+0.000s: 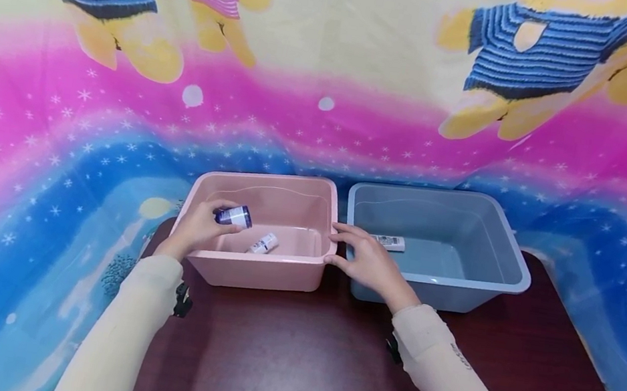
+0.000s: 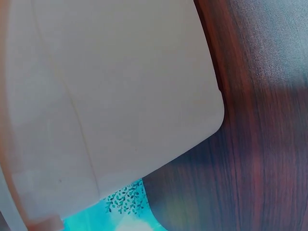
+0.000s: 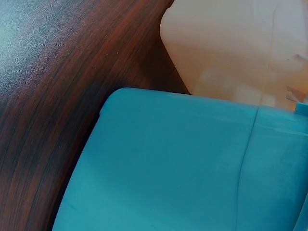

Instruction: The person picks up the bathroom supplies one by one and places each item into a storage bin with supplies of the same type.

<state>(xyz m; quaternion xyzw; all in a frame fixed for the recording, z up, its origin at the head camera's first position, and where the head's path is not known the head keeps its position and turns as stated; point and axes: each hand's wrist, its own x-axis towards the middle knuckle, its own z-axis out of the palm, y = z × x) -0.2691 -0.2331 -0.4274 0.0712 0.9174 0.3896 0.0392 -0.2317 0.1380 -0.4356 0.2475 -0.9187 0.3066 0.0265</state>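
Over the left part of the pink bin (image 1: 253,273), my left hand (image 1: 201,226) grips a dark blue bottle (image 1: 235,215) with a white label, tilted on its side. A small white bottle (image 1: 264,243) with dark print lies on the bin floor below. My right hand (image 1: 367,261) touches the pink bin's right rim with extended fingers and thumb. Beside it, in the grey-blue bin (image 1: 434,280), lies a white slab-shaped item (image 1: 391,242) with dark marks, partly hidden by that hand. Neither wrist view shows fingers clearly.
Both bins stand side by side on a dark brown wooden table (image 1: 289,361), a narrow gap between them. A patterned cloth (image 1: 313,114) hangs behind and at both sides. Bin walls fill much of the left wrist view (image 2: 120,96) and right wrist view (image 3: 168,159).
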